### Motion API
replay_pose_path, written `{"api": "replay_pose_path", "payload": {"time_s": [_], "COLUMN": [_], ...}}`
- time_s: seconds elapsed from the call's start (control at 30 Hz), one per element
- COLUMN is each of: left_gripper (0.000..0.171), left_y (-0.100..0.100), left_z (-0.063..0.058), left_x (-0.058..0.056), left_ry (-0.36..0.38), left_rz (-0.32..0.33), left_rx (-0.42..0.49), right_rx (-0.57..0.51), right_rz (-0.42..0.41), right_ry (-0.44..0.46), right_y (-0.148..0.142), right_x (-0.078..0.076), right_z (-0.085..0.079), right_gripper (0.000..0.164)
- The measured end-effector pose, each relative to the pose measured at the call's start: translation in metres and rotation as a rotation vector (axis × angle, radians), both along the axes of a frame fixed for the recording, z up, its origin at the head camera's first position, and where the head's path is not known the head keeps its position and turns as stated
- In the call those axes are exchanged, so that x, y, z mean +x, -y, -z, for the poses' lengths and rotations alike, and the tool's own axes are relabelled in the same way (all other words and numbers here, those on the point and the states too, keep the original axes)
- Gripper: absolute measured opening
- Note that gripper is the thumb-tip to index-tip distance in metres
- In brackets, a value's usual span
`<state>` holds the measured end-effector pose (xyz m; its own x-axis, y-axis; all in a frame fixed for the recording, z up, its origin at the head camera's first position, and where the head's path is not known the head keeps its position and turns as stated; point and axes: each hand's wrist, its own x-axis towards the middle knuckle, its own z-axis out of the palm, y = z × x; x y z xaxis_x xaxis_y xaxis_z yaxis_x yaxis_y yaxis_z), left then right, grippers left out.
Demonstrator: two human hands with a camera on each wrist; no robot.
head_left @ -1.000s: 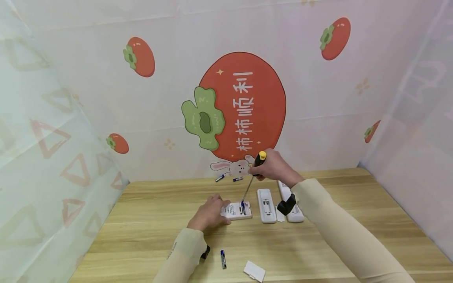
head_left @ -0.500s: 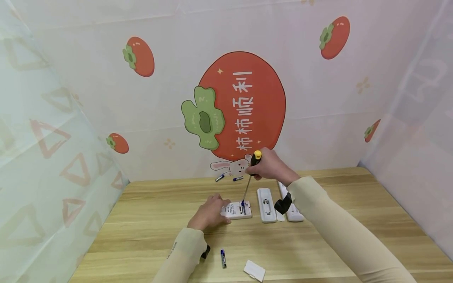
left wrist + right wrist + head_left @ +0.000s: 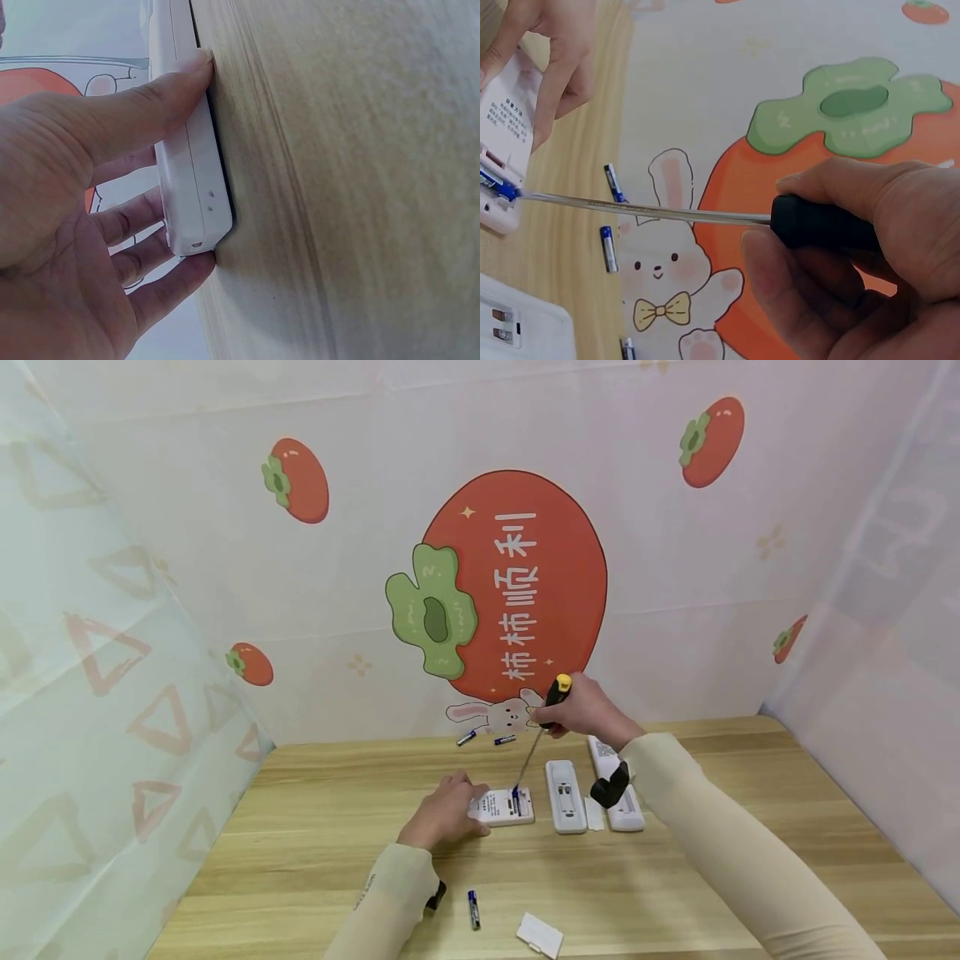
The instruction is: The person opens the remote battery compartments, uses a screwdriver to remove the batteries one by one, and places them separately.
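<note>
A white remote control [image 3: 491, 807] lies on the table, its printed back and uncovered battery compartment facing up. My left hand [image 3: 446, 812] grips its left end, the thumb along the near edge, as the left wrist view of the remote's side shows. My right hand [image 3: 588, 708] holds a screwdriver [image 3: 556, 702] by its black handle with a yellow end. The shaft slants down to the compartment. In the right wrist view the tip meets the end of a blue battery [image 3: 495, 184] inside it.
To the right lie a second opened remote [image 3: 565, 768], a small white cover [image 3: 594, 814] and a third remote [image 3: 627, 817]. Two loose batteries [image 3: 466, 737] are at the back near the wall. Another battery [image 3: 473, 910] and a battery cover [image 3: 539, 935] lie in front.
The screwdriver handle tipped slightly left half a second ago and now leans further right, while its tip stays at the battery. My left hand and the remote have kept their place.
</note>
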<state>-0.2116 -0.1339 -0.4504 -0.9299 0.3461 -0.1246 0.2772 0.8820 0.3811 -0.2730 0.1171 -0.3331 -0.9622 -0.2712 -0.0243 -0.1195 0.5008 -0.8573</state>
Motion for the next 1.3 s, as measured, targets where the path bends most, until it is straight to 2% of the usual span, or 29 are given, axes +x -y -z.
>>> {"api": "replay_pose_path", "payload": {"time_s": [0.1, 0.23, 0.57, 0.7, 0.87, 1.0, 1.3], "left_gripper": [0.064, 0.065, 0.065, 0.065, 0.065, 0.066, 0.066], "left_y": [0.000, 0.000, -0.001, -0.001, -0.001, 0.000, 0.000], "left_z": [0.000, 0.000, -0.001, -0.002, -0.002, -0.002, -0.001], "left_x": [0.000, 0.001, 0.001, 0.001, 0.001, 0.001, 0.000], "left_ry": [-0.002, -0.002, 0.002, 0.005, 0.008, 0.007, 0.008], "left_rz": [0.003, 0.005, 0.006, 0.005, 0.000, -0.003, 0.000], "left_rx": [-0.003, -0.005, -0.011, -0.010, -0.008, -0.006, -0.003], "right_rx": [-0.055, -0.104, -0.171, -0.148, -0.090, -0.047, 0.040], "right_rz": [-0.005, -0.001, -0.012, -0.032, -0.091, -0.110, -0.083], "right_ry": [0.022, 0.063, 0.099, 0.103, 0.056, 0.016, -0.024], "right_y": [-0.007, -0.015, -0.027, -0.028, -0.023, -0.015, 0.001], "right_x": [-0.005, -0.008, -0.013, -0.013, -0.011, -0.007, -0.003], "right_z": [0.006, 0.010, 0.018, 0.017, 0.013, 0.007, -0.001], "right_gripper": [0.042, 0.037, 0.043, 0.032, 0.021, 0.021, 0.020]}}
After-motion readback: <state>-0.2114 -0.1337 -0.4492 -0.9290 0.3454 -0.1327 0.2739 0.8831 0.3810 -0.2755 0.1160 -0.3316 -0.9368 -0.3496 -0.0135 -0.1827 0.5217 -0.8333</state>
